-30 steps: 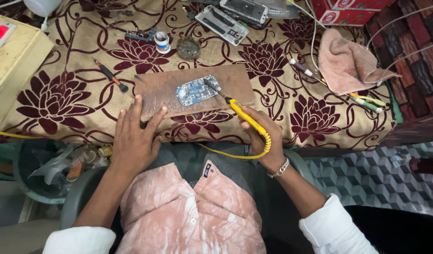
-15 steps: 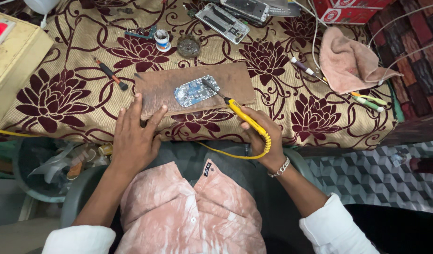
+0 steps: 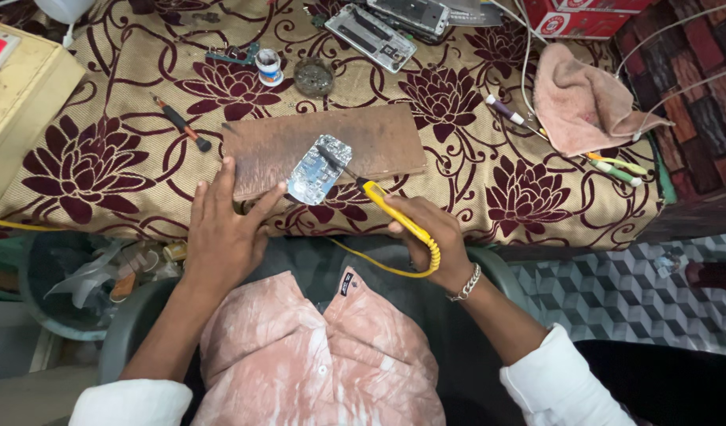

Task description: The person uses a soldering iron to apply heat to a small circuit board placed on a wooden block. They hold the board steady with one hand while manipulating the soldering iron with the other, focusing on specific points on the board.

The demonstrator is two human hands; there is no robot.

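My right hand grips a yellow-handled soldering iron. Its dark tip rests on a small bluish circuit board. The board lies on a brown wooden slab laid over the floral cloth. My left hand lies flat with fingers spread on the slab's near left corner, thumb close to the board. A yellow coiled cord runs from the iron under my right wrist and across my lap.
Farther back lie a red-handled screwdriver, a small white pot, a round dark dish and opened phone parts. A pink rag and pens sit at the right. A yellow box stands left.
Both hands stay almost where they were. The iron's tip has shifted slightly on the circuit board.
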